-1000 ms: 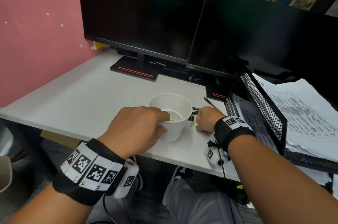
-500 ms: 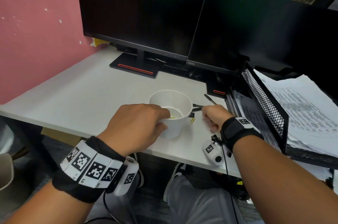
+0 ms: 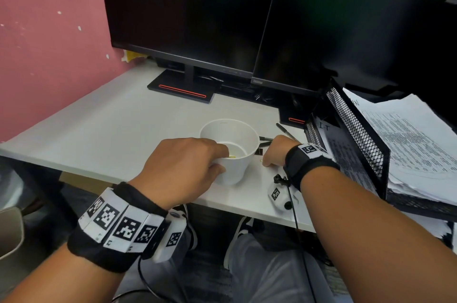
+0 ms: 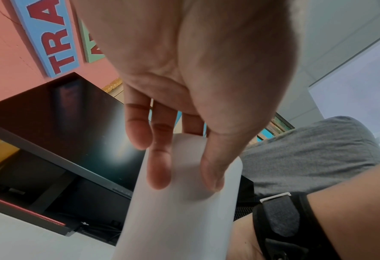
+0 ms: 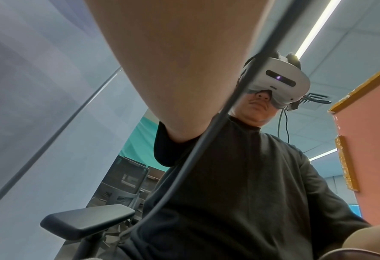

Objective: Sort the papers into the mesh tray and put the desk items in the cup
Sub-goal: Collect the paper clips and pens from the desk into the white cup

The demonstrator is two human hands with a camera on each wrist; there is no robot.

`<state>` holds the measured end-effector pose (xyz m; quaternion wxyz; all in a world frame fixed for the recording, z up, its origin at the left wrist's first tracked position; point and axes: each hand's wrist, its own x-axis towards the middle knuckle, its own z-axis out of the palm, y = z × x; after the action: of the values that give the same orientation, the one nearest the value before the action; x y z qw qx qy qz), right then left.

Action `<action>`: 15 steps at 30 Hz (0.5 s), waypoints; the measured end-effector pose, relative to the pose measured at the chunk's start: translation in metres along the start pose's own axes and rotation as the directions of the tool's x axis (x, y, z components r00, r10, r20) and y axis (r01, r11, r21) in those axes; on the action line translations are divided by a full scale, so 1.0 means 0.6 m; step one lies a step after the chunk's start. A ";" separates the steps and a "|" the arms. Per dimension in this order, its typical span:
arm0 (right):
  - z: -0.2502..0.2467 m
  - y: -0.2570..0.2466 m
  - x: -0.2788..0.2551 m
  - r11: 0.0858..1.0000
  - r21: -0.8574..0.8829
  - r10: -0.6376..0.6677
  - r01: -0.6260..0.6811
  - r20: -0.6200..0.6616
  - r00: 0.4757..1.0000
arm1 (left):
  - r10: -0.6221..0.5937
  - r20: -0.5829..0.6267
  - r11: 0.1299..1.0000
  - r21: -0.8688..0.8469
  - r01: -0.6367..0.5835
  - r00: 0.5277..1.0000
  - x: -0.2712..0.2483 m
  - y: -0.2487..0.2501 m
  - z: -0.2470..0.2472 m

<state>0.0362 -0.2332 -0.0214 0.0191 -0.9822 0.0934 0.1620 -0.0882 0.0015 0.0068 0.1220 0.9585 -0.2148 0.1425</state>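
Left hand (image 3: 183, 169) grips cup (image 3: 235, 154); right hand (image 3: 277, 152) (curled) on desk (image 3: 111, 134).

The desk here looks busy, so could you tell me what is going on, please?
A person is tidying a desk. The left hand holds a white cup steady, with something small and yellow inside. The right hand is down on the desk beside it, over a clip and pens; its grip is hidden. Papers already lie in the mesh tray.
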 end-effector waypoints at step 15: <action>0.023 0.020 -0.024 0.982 0.008 -0.189 0.189 0.042 0.981 | 0.016 0.029 1.000 -0.012 -0.015 0.999 -0.010 0.017 0.007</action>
<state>0.0160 -0.2412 -0.0298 0.0382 -0.9829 -0.0003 0.1801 -0.0973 -0.0064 0.0025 0.1234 0.9580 -0.2249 0.1280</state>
